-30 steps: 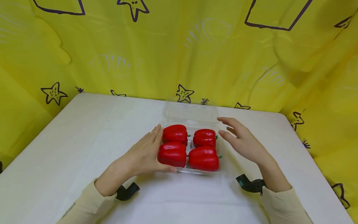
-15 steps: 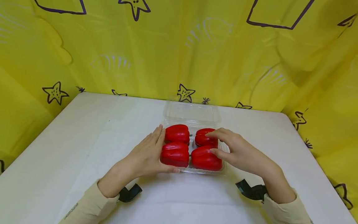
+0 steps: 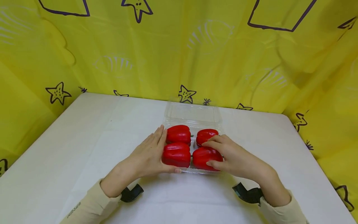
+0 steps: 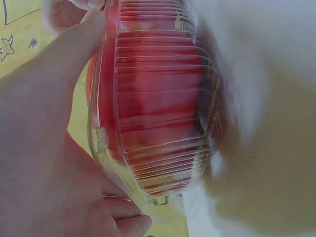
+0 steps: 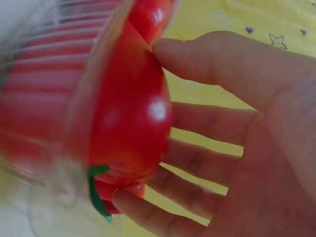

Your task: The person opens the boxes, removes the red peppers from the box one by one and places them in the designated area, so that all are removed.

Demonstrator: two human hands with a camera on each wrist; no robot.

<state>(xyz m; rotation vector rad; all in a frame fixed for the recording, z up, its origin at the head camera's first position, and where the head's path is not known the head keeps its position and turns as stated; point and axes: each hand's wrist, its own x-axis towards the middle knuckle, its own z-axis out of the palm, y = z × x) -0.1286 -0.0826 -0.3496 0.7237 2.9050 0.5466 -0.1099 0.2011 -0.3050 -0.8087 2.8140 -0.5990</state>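
Note:
Several red bell peppers lie in two rows in a clear plastic clamshell box (image 3: 199, 171). My left hand (image 3: 146, 155) rests along the box's left side with straight fingers, its thumb at the front rim, beside the near-left bell pepper (image 3: 175, 155). The ribbed wall of the box shows close up in the left wrist view. My right hand (image 3: 237, 160) holds the near-right bell pepper (image 3: 205, 158), thumb on its front and fingers over its back. That pepper's green stem (image 5: 97, 192) shows in the right wrist view. Fingers partly cover the far-right bell pepper (image 3: 206, 134).
The box's clear lid (image 3: 193, 113) is folded back toward the yellow curtain (image 3: 156, 62) behind the table. A white cloth covers the table (image 3: 84, 140). Black wrist mounts (image 3: 131, 193) sit under both forearms.
From beside the box, my right hand has come left over the peppers and down around the near-right one. My left hand has kept its place at the box's left side.

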